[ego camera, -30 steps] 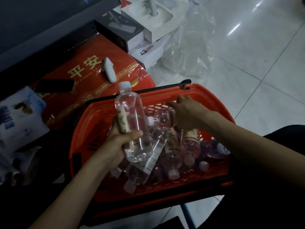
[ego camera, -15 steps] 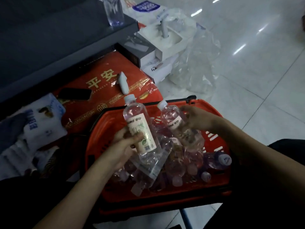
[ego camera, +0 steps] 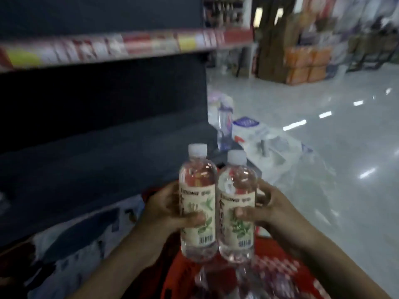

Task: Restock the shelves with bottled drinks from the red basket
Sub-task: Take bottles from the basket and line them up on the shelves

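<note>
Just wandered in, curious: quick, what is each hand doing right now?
Left hand: closed around the left bottle, held upright.
Right hand: closed around the right bottle, held upright.

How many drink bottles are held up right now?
2: the left bottle in the left hand, the right bottle in the right hand, upright, side by side. Blurred bottles in the red basket can't be counted.

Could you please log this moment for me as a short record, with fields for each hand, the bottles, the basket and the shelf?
left hand: grips left bottle at its label
right hand: grips right bottle at its label
bottles: upright, capped, side by side
red basket: below the hands, bottles inside
shelf: dark, ahead left; lone bottle at its end
</note>
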### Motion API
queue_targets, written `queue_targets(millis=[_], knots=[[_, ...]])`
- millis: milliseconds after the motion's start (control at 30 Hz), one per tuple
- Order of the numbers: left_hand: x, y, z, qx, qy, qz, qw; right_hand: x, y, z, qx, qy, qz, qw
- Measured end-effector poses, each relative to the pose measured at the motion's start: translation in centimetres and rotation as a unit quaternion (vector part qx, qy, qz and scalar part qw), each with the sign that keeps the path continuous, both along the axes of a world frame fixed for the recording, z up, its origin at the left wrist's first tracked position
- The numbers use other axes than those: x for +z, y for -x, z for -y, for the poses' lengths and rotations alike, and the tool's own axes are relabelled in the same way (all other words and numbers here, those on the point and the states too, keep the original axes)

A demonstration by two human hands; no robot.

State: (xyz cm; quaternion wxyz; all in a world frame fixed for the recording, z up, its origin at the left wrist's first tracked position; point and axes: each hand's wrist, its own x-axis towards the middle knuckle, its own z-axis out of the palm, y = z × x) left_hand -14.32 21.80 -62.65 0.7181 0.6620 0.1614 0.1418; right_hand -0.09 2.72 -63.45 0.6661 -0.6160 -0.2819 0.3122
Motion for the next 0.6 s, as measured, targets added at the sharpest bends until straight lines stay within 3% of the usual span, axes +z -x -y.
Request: queue_targets(millis=[267,433,600], knots=[[17.1,1.0,-7.8,0.067,-0.128,0.164,0.976,17.6,-1.1,-10.9,0.036,-0.158,0.120,0.980],[26.1,0.8,-11.9,0.119,-0.201,0.203,0.951,26.0,-1.9,-17.3,0.030,-0.220,0.164,0.961],[31.3,-1.8,-16.8,0.182,-0.213,0.214,0.936,31.4,-2.7,-23.6,0.024,-0.276,0.167,0.946]])
